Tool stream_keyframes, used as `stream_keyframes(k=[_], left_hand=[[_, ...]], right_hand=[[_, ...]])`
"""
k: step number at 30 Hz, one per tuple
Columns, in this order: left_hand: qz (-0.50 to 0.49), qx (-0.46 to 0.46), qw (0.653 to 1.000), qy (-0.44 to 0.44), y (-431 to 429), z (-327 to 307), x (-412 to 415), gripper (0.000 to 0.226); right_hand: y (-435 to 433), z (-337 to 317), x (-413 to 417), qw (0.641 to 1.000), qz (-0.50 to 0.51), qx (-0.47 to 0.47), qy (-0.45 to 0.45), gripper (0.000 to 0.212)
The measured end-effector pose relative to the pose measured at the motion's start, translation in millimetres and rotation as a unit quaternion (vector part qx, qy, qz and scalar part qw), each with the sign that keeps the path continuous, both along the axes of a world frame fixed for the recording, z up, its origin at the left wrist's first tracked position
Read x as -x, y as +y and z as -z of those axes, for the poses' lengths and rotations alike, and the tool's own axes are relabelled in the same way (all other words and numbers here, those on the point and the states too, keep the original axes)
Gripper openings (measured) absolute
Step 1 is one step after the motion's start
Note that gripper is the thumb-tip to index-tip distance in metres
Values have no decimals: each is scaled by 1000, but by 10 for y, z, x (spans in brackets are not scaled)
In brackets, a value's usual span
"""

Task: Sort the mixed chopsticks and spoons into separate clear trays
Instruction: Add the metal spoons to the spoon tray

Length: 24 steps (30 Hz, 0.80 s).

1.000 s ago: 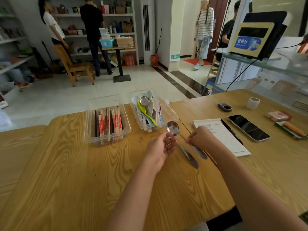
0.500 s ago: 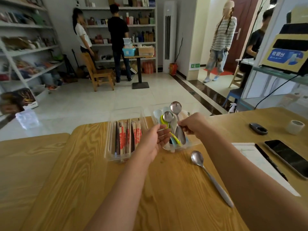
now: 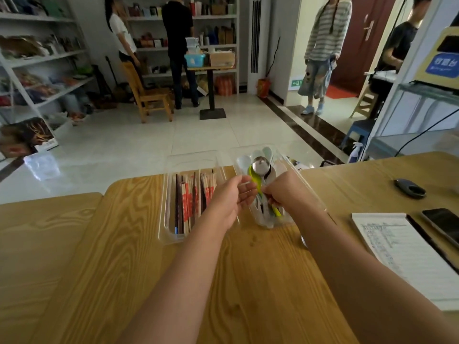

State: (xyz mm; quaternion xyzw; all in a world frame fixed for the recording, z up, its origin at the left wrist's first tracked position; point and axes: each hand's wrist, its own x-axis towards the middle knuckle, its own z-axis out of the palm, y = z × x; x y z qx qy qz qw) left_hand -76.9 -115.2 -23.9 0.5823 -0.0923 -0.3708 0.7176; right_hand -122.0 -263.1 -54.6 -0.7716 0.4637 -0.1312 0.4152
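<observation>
Two clear trays stand side by side at the table's far edge. The left tray holds chopsticks in red-and-white sleeves. The right tray holds spoons, among them a yellow-green spoon and white ones. My right hand hovers over the right tray and grips the handle of a metal spoon, whose bowl lies on the pile. My left hand hangs with relaxed fingers at the right tray's left rim and holds nothing. A sliver of another metal spoon shows on the table beside my right forearm.
A lined notepad, a dark phone and a small black fob lie on the table to the right. A second table top adjoins on the left. People stand by shelves farther back.
My right hand lifted one metal spoon from the table and carried it into the right tray. My left hand moved along beside it. The view tilted up.
</observation>
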Motion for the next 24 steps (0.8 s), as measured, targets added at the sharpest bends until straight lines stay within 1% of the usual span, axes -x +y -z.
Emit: stream_keyframes(k=[3, 5, 7, 10, 12, 16, 18, 20, 22, 24], left_hand=[[4, -3, 1000, 1, -28, 36, 24, 25], [3, -6, 1000, 4, -47, 41, 37, 24], [0, -8, 1000, 9, -61, 36, 52, 26], [0, -7, 1000, 11, -63, 36, 69, 27], [1, -5, 1000, 10, -58, 28, 87, 27], [2, 2, 1000, 13, -46, -31, 154, 25], [3, 7, 1000, 14, -30, -78, 210, 24], [2, 15, 1000, 11, -8, -131, 282, 24], [6, 27, 1000, 8, 27, -192, 375, 25], [10, 42, 999, 9, 82, -235, 503, 26]], right_hand=[[-16, 7, 4, 997, -22, 68, 30, 23], [-5, -12, 6, 994, -24, 94, 46, 17], [-11, -8, 3, 994, -25, 93, 47, 16], [-13, -12, 18, 995, -30, 77, 55, 21], [-4, -36, 41, 995, -31, 76, 49, 17], [57, -204, 186, 996, -41, 64, -34, 14], [120, -344, 335, 994, -45, 44, -87, 17], [184, -463, 499, 989, -45, 15, -143, 20], [235, -546, 679, 982, -42, 5, -186, 21], [281, -608, 886, 976, -43, -7, -211, 16]])
